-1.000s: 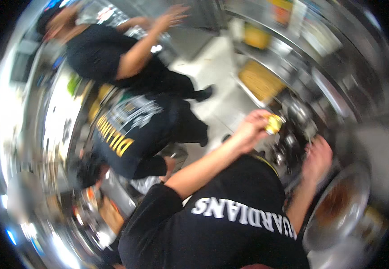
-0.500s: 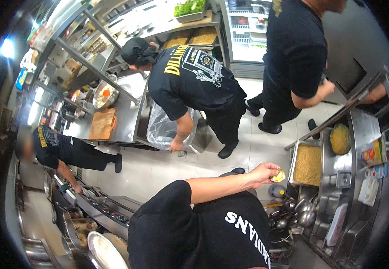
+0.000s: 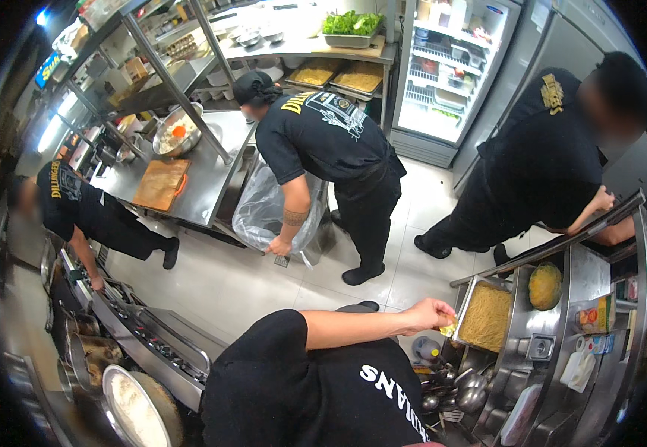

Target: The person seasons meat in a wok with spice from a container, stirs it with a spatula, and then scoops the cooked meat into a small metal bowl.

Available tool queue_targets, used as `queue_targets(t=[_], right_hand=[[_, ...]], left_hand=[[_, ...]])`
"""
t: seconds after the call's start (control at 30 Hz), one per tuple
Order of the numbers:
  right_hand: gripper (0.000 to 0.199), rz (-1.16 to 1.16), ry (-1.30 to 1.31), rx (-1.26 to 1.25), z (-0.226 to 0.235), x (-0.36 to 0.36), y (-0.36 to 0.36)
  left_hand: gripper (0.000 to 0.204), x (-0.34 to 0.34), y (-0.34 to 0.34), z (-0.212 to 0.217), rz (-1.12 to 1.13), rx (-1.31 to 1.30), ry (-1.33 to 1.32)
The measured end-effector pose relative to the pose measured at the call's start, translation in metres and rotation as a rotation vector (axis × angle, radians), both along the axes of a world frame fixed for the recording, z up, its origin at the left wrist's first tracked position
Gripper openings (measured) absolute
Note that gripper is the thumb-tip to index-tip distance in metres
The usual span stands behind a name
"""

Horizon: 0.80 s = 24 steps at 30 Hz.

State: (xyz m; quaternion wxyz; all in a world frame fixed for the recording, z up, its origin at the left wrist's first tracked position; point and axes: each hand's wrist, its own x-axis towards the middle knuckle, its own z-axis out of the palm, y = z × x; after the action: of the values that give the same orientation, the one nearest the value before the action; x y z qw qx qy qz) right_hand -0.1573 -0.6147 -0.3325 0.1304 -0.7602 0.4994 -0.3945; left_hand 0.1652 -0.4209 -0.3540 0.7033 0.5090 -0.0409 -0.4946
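My left hand [image 3: 431,316] reaches across to the right at the end of a bare forearm. Its fingers are closed in a pinch on a small, shiny yellow wrapper-like piece [image 3: 449,326], whose exact kind is too small to make out. Just beyond the fingertips is a metal tray [image 3: 458,334] filled with thin, noodle-like tan food [image 3: 487,316]. A yellow-capped bottle [image 3: 425,348] stands below the hand, beside a heap of metal ladles and utensils [image 3: 472,392]. My right hand is out of the picture.
A co-worker [image 3: 331,141] bends over a bin [image 3: 264,201] lined with clear plastic. Another person [image 3: 540,164] leans by the right-hand steel shelving [image 3: 599,253]. A third [image 3: 89,216] stands left at the stove [image 3: 144,335]. Pots, including a wide one [image 3: 141,410], sit lower left.
The view has shifted, bringing more of the fridge into sight. The person on the right now bends forward. My left hand keeps its pinch on the yellow piece, now nearer the tray's edge.
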Motion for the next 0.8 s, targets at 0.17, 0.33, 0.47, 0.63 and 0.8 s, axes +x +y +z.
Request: queue_targets(t=[0.17,0.33,0.47,0.63,0.8], right_hand=[[0.037,0.75,-0.157,0.408,0.031,0.132,0.051],[0.032,1.048,0.138,0.523,0.049,0.235,0.092],[0.033,1.147,0.105,0.573,0.027,0.273,0.106],[0.035,1.214,0.104,0.909,0.008,0.307,0.132],[0.034,1.157,-0.077,1.39,-0.008,0.332,0.145]], left_hand=[[0.037,0.002,0.002,0.01,-0.138,0.01,-0.491],[0.049,0.034,0.041,0.03,-0.157,0.012,-0.665],[0.063,0.051,0.079,0.029,-0.09,0.045,-0.509],[0.063,0.066,0.113,0.015,0.095,0.045,-0.365],[0.054,0.079,0.137,0.018,0.169,0.073,-0.221]])
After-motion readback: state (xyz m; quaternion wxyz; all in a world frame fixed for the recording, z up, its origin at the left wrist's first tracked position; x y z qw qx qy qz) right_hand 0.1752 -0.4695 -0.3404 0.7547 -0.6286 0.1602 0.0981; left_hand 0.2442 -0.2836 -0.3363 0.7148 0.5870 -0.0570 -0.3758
